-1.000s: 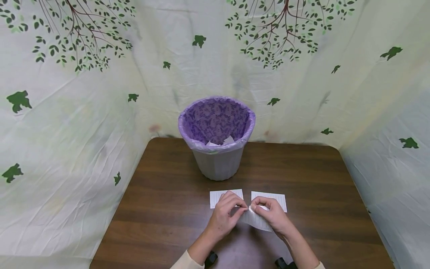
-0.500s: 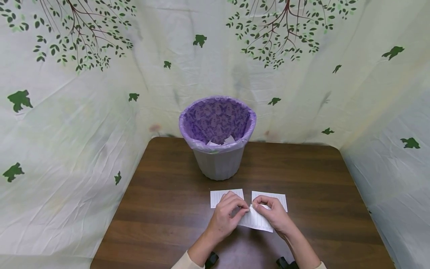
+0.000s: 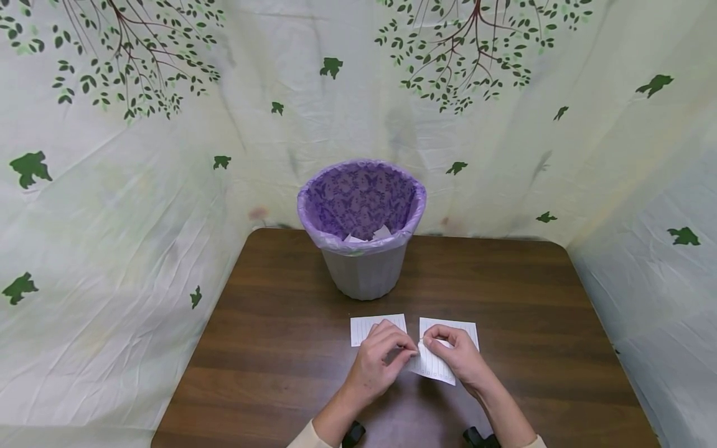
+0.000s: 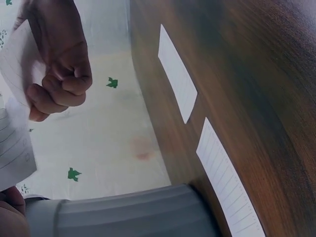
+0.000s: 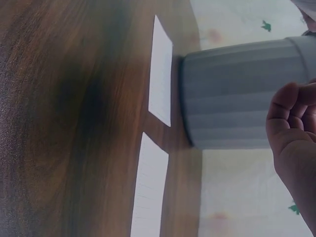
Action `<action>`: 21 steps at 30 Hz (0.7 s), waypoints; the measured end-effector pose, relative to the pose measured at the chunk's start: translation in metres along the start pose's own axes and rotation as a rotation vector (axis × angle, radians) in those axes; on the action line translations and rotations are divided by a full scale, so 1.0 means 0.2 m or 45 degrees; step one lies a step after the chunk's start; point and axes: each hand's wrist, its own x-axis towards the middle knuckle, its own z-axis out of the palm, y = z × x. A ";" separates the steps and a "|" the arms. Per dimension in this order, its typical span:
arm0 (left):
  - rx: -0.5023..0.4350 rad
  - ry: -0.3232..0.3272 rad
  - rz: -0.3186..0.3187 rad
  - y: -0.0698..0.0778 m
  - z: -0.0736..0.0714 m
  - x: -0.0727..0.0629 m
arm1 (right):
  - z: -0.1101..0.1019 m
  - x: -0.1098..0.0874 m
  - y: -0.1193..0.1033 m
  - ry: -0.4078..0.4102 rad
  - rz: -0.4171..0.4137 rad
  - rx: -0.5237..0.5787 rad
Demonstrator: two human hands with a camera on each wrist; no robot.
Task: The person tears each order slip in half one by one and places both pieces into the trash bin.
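Observation:
A small sheet of lined white paper is held up over the table between both hands. My left hand pinches its left side between thumb and index finger. Close beside it, my right hand pinches the paper's upper edge. In the left wrist view two overlapping leaves show: a white one by the right hand, and a lined one by the left fingertips. Whether they are joined cannot be told. The right hand's curled lower fingers show in the right wrist view; its pinch is cut off.
Flat on the wooden table lie a left lined card and a right lined card. Behind them stands a grey wastebasket with a purple liner and scraps of white paper inside. A leaf-patterned cloth hangs behind.
Both hands have shifted slightly to the right with the paper. The paper's tilt has changed, and less of it shows beside the left hand than half a second ago.

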 end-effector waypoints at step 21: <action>-0.044 0.024 0.121 0.08 -0.03 0.04 | -0.01 0.01 0.06 0.118 0.066 -0.062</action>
